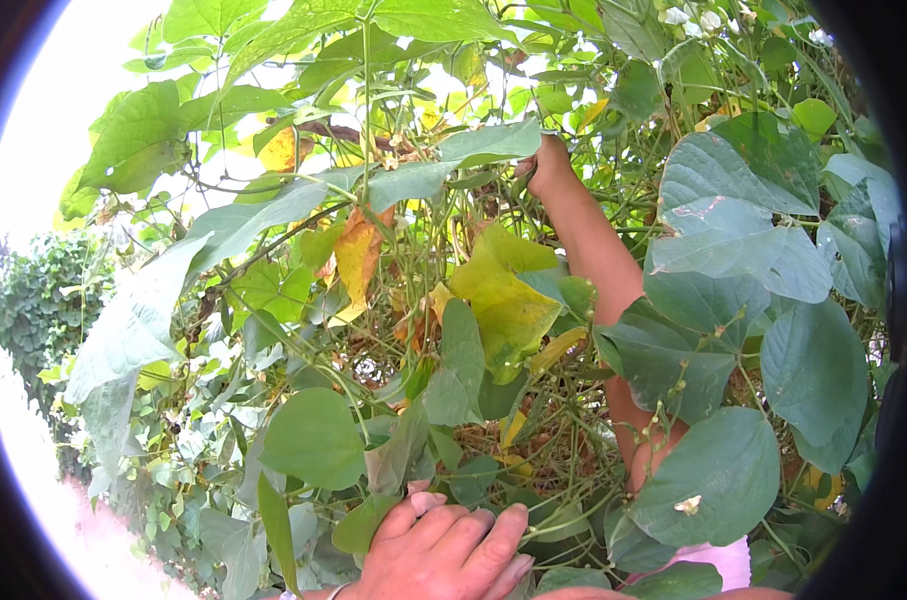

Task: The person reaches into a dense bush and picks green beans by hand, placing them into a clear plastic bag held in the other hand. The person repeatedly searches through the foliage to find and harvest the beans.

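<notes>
A dense climbing bean vine (393, 300) with broad green leaves and some yellowed ones (503, 295) fills the view. My right arm rises from the lower right, and my right hand (550, 165) is pushed deep among the upper stems. A grey-green leaf (488, 142) hides its fingers. My left hand (443, 545) is at the bottom centre with its fingers curled close together over leaves and thin stems. Whether it grips anything is hidden. Thin brown stems and what look like pods (533, 440) hang in the shaded gap between my hands.
Large round leaves (723, 470) overlap my right forearm at the lower right. A second wall of foliage (38, 300) stands at the far left beside a pale path (73, 520). Small white blossoms (693, 18) show at the top right.
</notes>
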Demonstrator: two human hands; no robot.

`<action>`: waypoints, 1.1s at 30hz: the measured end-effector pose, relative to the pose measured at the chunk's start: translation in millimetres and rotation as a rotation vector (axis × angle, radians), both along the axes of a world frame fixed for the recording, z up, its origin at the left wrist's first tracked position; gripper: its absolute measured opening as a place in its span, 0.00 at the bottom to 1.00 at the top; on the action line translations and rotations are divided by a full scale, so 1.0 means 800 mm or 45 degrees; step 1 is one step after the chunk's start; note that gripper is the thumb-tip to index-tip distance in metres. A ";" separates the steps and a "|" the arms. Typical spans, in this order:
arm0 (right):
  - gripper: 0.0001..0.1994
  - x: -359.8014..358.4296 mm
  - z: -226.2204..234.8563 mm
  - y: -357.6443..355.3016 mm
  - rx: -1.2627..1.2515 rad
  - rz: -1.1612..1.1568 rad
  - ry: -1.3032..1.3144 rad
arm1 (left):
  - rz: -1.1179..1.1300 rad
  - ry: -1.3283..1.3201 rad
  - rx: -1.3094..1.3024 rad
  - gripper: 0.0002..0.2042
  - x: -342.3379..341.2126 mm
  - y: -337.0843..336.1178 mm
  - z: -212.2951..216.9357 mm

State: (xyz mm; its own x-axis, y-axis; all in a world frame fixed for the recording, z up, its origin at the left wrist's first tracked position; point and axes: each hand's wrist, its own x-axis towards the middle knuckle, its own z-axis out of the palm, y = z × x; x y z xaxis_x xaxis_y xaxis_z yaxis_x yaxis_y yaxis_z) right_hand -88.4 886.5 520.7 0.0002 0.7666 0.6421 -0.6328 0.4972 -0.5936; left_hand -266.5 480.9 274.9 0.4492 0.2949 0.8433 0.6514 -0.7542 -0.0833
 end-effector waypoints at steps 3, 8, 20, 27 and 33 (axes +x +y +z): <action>0.08 -0.018 -0.009 -0.030 -0.020 0.082 0.065 | 0.174 0.177 -0.008 0.21 -0.002 0.000 0.001; 0.12 -0.014 -0.009 -0.031 0.105 0.072 0.037 | 0.027 0.007 -0.008 0.21 0.005 -0.004 0.001; 0.02 0.002 0.008 -0.038 -0.011 0.054 0.269 | 0.056 0.002 -0.001 0.20 0.008 -0.011 0.001; 0.05 0.003 0.006 -0.001 0.002 -0.050 0.017 | 0.059 0.087 -0.014 0.20 0.012 -0.024 0.008; 0.06 0.006 -0.011 -0.037 0.080 -0.354 -0.084 | -0.005 0.124 -0.057 0.20 0.007 -0.021 0.020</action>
State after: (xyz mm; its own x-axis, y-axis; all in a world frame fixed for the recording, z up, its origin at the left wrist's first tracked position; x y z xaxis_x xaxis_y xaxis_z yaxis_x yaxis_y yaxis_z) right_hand -83.6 857.1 512.3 0.1615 0.7016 0.6940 -0.4284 0.6834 -0.5911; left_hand -260.9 464.0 290.9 0.5298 0.3296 0.7815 0.6388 -0.7612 -0.1121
